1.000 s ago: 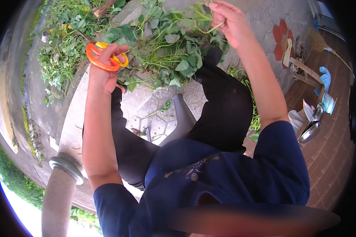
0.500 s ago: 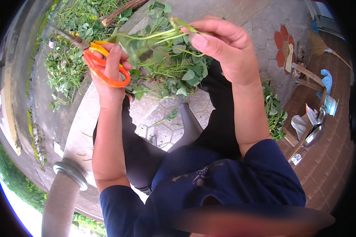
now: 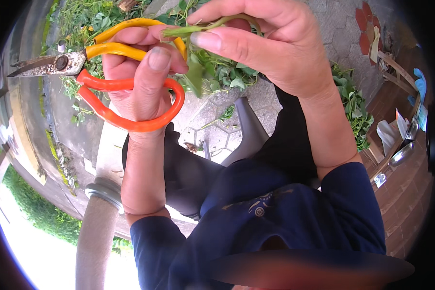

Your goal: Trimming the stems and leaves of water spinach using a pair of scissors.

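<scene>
My left hand (image 3: pixel 145 84) is closed around a pair of scissors (image 3: pixel 71 63) with one orange and one yellow handle. Their rusty blades point to the left, tips slightly apart. Between thumb and fingers, my right hand (image 3: pixel 290 50) pinches a bunch of green stems (image 3: pixel 183 31). The end of the bunch reaches left to the fingertips of my left hand, near the yellow handle; whether it touches them I cannot tell. A green leaf (image 3: pixel 195 75) hangs below the stems. Behind my hands lies a heap of leafy vines (image 3: pixel 234 75) on the paving.
More cut greenery (image 3: pixel 99 21) covers the ground at the far left, and another leafy pile (image 3: pixel 355 108) lies beyond my right forearm. A wooden stool frame (image 3: pixel 394 70) stands at the right. A round grey post (image 3: pixel 101 227) rises at the lower left.
Both hands have come up closer to the camera. The stems in my right hand have moved left toward my left hand. My left hand still grips the scissors.
</scene>
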`<state>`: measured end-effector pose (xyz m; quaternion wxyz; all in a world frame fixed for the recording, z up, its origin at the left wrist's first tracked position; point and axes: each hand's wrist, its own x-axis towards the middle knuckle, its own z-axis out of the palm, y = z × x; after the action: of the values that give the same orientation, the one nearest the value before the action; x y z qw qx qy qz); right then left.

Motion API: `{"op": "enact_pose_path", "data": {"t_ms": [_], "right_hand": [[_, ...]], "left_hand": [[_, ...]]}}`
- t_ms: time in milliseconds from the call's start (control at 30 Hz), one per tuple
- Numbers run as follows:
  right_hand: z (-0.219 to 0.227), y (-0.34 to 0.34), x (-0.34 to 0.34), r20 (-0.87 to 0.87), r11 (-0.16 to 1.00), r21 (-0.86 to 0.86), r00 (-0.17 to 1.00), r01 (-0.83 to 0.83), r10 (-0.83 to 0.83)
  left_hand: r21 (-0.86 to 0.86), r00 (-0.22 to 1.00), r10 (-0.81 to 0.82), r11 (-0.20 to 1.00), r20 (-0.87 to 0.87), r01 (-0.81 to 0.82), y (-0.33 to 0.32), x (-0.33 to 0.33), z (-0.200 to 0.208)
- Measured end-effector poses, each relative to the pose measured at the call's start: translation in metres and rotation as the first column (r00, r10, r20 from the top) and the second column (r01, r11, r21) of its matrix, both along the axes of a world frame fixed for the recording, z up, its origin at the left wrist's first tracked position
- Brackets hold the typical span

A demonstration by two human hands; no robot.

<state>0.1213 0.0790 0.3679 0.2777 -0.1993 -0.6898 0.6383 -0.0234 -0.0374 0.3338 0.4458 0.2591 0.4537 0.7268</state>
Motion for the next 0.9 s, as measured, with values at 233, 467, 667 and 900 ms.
{"op": "enact_pose_path", "data": {"t_ms": [233, 467, 667, 900], "right_hand": [[0.003, -0.010, -0.006, 0.064, 0.976, 0.214, 0.998, -0.024, 0.010], [-0.012, 0.002, 0.007, 0.029, 0.978, -0.192, 0.996, 0.085, -0.081], [-0.017, 0.001, -0.008, -0.164, 0.854, 0.448, 0.964, 0.263, -0.210], [-0.002, 0.039, 0.008, -0.353, 0.447, -0.635, 0.752, -0.630, 0.557]], "left_hand": [[-0.006, 0.995, -0.004, 1.000, 0.099, 0.005, -0.003, 0.001, -0.003], [0.174, 0.892, -0.183, 0.977, 0.413, 0.120, -0.013, -0.022, -0.009], [0.229, 0.900, -0.303, 0.944, 0.314, 0.238, -0.018, -0.026, -0.005], [0.222, 0.810, -0.321, 0.945, 0.491, 0.240, -0.016, -0.032, -0.008]]}}
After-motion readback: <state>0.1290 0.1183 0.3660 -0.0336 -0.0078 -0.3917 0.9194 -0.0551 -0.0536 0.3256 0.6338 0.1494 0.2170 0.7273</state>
